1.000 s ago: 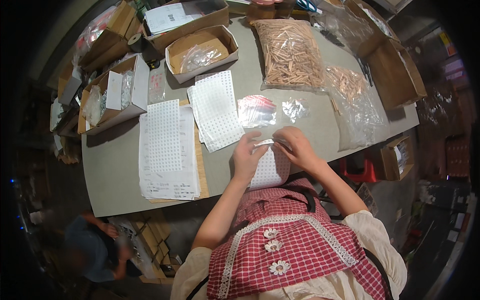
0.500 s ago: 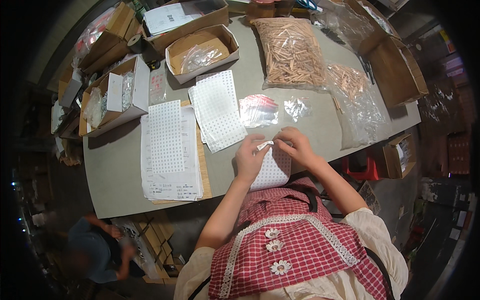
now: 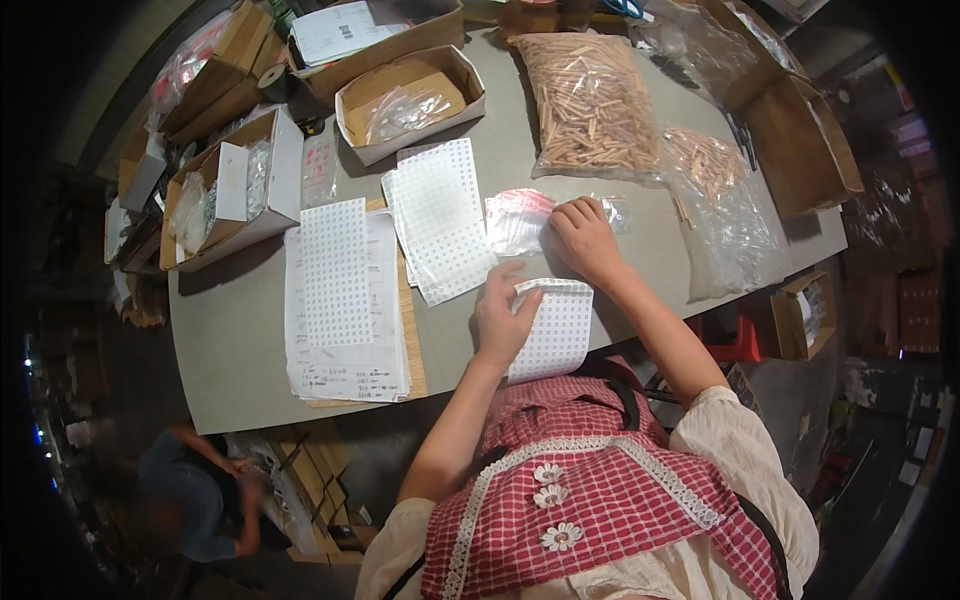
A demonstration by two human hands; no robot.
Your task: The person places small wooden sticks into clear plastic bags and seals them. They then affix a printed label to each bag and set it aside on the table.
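"Your left hand [image 3: 503,315]?"
"Fingers pinching the white, patterned paper sheet [image 3: 553,335] over the edge of the grey desk [image 3: 240,370]."
"Your right hand [image 3: 588,238]?"
"Over clear, red-printed plastic bags [image 3: 515,222], finger grip unclear."

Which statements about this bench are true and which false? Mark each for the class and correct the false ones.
1. The left hand holds a curled sheet. True.
2. The right hand grips that sheet too. False: it is off the sheet, at the small bags.
3. The big peg bag lies on the floor. False: it lies on the table.
4. The apron is checked red and white. True.
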